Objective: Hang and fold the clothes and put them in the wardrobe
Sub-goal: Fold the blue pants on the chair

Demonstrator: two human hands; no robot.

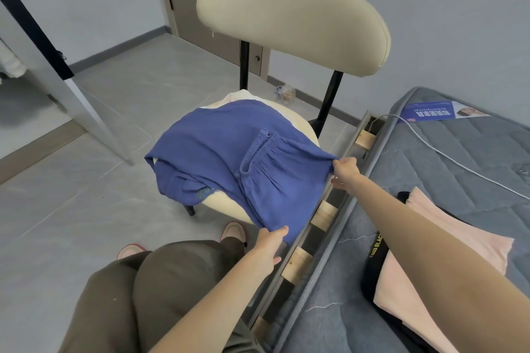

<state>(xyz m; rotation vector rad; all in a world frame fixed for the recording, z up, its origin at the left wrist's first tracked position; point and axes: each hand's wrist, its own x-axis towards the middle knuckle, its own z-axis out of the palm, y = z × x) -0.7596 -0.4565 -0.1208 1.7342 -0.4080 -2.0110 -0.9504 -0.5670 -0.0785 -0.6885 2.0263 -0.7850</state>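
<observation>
Head view, left hand [268, 246], right hand [345, 170] pinch blue garment [215, 146], BLAC-lettered black cloth [375, 252]

Large grey tiles cover the floor [86, 209] and meet pale blue-grey walls [430, 23] at a darker skirting [120, 47]. A taupe door [206, 8] stands closed in the far corner. In the middle is a chair [292, 20] with a cream padded backrest and black legs. On the right, a grey quilted mattress [487, 140] lies on a frame of wooden slats [296, 264], and a white cable [447, 156] crosses its far corner. A white panel [89, 114] leans at left. The light is soft and even.
</observation>
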